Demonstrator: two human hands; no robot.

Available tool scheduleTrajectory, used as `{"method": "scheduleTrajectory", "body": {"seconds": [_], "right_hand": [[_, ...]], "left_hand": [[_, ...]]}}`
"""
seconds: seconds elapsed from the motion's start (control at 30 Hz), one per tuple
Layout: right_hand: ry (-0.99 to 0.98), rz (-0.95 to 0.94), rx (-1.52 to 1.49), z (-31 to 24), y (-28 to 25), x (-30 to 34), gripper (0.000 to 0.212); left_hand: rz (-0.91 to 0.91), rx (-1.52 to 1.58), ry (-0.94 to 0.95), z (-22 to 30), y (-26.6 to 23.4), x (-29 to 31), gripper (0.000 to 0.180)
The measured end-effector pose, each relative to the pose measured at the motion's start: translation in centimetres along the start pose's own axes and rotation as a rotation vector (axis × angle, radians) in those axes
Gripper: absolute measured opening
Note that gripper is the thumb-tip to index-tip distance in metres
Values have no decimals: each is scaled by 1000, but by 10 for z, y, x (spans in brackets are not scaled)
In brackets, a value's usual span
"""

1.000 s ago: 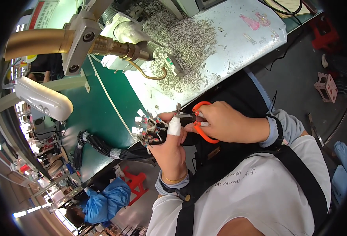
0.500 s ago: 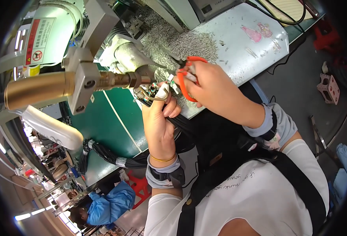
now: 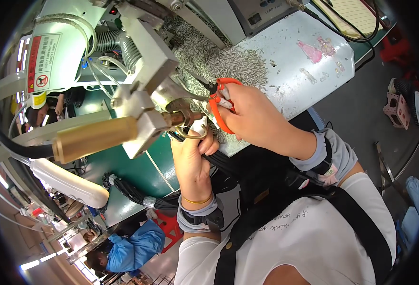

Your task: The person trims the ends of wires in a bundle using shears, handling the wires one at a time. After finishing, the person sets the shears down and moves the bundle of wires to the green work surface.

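Roughly left to right. Red-edged warning sign (image 3: 44, 61): far left of the left hand and beyond it. White lamp (image 3: 70, 183): also well to the left.

Brass tube (image 3: 95, 139): left of the left hand, leading to a nozzle (image 3: 194, 116) just beyond the thumb. I would treat this metal as hot and keep bare skin off it.

Cable bundle (image 3: 133, 192): on the green desk (image 3: 159, 173), left of the left wrist; best kept slack so that it does not tug.

Left hand (image 3: 192, 159): fingers curled round black cables (image 3: 222, 160), thumb on top under a white wrap (image 3: 200, 125). The cable ends are mostly hidden at the thumb and nozzle, so contact there cannot be told. For good work: steady wrist, ends presented squarely, fingertips set back, wrapped thumb doing the pressing.

Right hand (image 3: 254, 111): beside the left, gripping the orange handles of the scissors (image 3: 226, 124); the blades point beyond both hands, toward the metal pieces (image 3: 240, 66). Whether they are parted cannot be told. Advice: guide with small strokes, tips clear of the left thumb and of wire insulation.
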State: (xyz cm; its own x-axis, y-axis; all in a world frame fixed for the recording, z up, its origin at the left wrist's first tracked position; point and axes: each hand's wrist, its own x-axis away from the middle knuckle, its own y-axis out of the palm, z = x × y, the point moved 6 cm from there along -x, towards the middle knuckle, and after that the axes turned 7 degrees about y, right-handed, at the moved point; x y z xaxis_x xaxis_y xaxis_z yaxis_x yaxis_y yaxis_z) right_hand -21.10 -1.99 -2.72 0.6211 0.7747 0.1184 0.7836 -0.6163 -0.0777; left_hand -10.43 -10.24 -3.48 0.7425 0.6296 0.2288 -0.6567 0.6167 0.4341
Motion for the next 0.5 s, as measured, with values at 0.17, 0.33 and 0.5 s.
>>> {"method": "scheduleTrajectory", "body": {"seconds": [0.17, 0.33, 0.5], "right_hand": [[-16, -4, -23, 3, 1, 0, 16], [-5, 13, -1, -1, -1, 2, 17], [-18, 31, -17, -7, -3, 11, 19]], "left_hand": [[41, -16, 22, 2, 2, 1, 18], [85, -52, 23, 2, 1, 1, 14], [-19, 32, -13, 5, 10, 9, 15]]}}
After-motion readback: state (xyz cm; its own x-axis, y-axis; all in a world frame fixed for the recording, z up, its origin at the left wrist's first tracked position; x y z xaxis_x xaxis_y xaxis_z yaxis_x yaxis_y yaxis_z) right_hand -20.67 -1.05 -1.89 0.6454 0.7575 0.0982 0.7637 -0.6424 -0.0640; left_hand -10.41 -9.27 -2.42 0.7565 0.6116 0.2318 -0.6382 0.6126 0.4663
